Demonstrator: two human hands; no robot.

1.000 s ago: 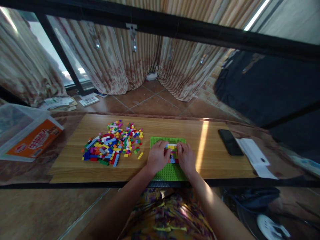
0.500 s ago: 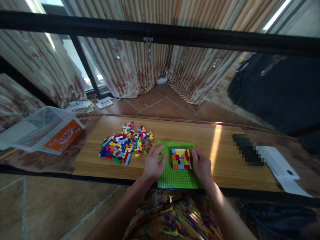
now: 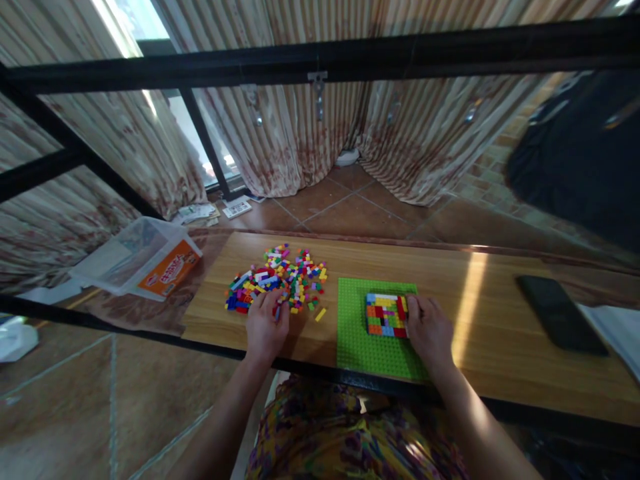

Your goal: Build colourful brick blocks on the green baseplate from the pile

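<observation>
My left hand (image 3: pixel 267 328) is at the near edge of a pile of small coloured toy bricks (image 3: pixel 295 267). Its thumb and fingers are apart, with a few bricks showing between them; I see none clearly gripped. To the right lies a green studded baseplate (image 3: pixel 355 347). A low, multicoloured block of joined bricks (image 3: pixel 385 317) sits on it. My right hand (image 3: pixel 431 331) is closed at the right edge of that block, thumb and fingers against its side. A loose yellow brick (image 3: pixel 321 315) lies between the pile and the baseplate.
A clear plastic box (image 3: pixel 135 260) with an orange label stands left of the wooden board (image 3: pixel 310 347). A black phone (image 3: pixel 560 313) and white paper (image 3: pixel 617 330) are at the right. A dark metal bar (image 3: pixel 280 63) crosses in front of the curtains.
My left hand has moved left from the baseplate to the brick pile. The right hand stays at the block. The view has turned left, and a yellow brick now shows beside the pile.
</observation>
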